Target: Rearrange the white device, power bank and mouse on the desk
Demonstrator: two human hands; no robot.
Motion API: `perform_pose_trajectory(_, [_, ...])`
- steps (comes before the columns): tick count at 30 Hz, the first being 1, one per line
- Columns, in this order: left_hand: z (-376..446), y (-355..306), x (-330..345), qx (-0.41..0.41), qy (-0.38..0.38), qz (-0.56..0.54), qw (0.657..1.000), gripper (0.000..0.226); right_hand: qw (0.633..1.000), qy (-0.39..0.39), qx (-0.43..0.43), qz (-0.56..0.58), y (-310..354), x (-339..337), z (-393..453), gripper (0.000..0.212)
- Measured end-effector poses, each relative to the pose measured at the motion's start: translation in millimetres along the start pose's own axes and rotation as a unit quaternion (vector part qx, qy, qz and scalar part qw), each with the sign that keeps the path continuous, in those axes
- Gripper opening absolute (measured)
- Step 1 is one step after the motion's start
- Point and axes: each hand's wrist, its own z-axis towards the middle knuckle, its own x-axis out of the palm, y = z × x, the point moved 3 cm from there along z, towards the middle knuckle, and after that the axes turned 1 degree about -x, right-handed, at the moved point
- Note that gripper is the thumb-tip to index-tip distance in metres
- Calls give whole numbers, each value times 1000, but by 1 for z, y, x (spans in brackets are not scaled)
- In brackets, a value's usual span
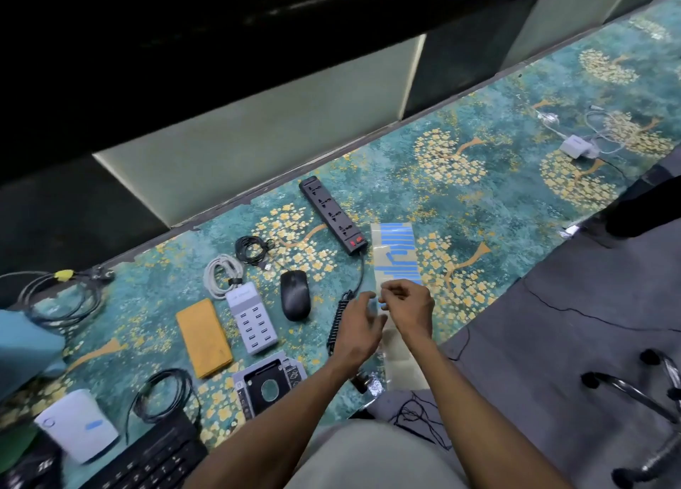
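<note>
A long backing sheet (396, 252) carrying rows of blue tape strips (398, 236) lies on the teal flowered carpet (479, 193), running from beside the black power strip (333, 216) back toward the person. Both hands meet over its near half. The right hand (411, 306) has its fingers curled in, thumb and forefinger pinching what looks like a small blue strip, though it is blurred and hard to make out. The left hand (359, 328) sits just beside it, fingers loosely spread and bent, their tips near the same strip; I cannot tell whether they touch it.

The power strip's coiled black cord (341, 319) runs down just left of the left hand. Further left lie a black mouse (294, 295), a white multi-port charger (250, 319) with its bundled white cable (221, 275), a small coil of black wire (252, 249) and a yellow flat case (203, 337). Nearer the person sit a metal drive caddy (269, 383), a looped black cable (166, 396), a white box (77, 428) and a black keyboard (154, 459). Far right, a white adapter (576, 147) rests on the carpet, and chair legs (641, 396) stand on the grey floor.
</note>
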Motion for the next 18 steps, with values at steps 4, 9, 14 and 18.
perform_pose_trajectory(4, [-22, 15, -56, -2, -142, -34, 989, 14, 998, 46, -36, -7, 33, 45, -16, 9])
perform_pose_trajectory(9, [-64, 61, -139, -90, -302, -12, 949, 8, 984, 159, -74, -6, 67, 124, -49, 12])
perform_pose_trajectory(14, [-122, 114, -200, -196, -419, -21, 886, 9, 951, 290, -94, -39, 95, 208, -91, 9])
perform_pose_trajectory(18, [-166, 146, -223, -242, -489, -44, 837, 11, 937, 332, -76, -78, 108, 257, -118, 7])
